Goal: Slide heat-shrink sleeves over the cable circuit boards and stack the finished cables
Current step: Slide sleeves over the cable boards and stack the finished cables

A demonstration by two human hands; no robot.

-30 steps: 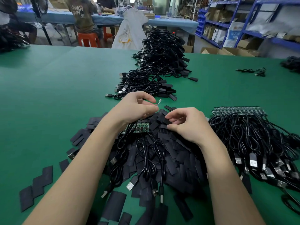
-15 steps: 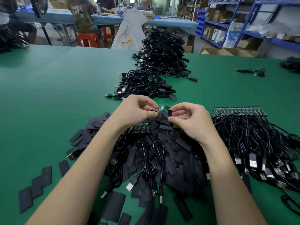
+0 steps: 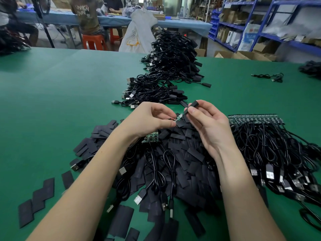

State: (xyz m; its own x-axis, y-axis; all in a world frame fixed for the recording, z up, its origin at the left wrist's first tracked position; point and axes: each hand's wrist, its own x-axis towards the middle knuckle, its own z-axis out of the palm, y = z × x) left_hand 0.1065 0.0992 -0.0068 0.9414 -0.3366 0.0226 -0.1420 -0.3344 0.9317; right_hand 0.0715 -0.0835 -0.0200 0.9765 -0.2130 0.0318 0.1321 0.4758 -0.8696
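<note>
Green table (image 3: 52,105) fills the frame. Finished cables (image 3: 166,70) run in 1 long heap from centre to upper centre, out of the working area. Unsleeved cables (image 3: 278,153) lie at right, boards lined up along their top edge, probably for easy picking. Loose sleeves (image 3: 182,153) are piled lower centre under both wrists. Left hand (image 3: 149,119) pinches 1 circuit board (image 3: 178,117) by its wire end, free end pointing right. Right hand (image 3: 206,122) pinches 1 heat-shrink sleeve (image 3: 191,107), mouth just beside the board tip, not yet on.

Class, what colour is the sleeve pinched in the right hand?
Black sleeve, in the right hand; head view.
</note>
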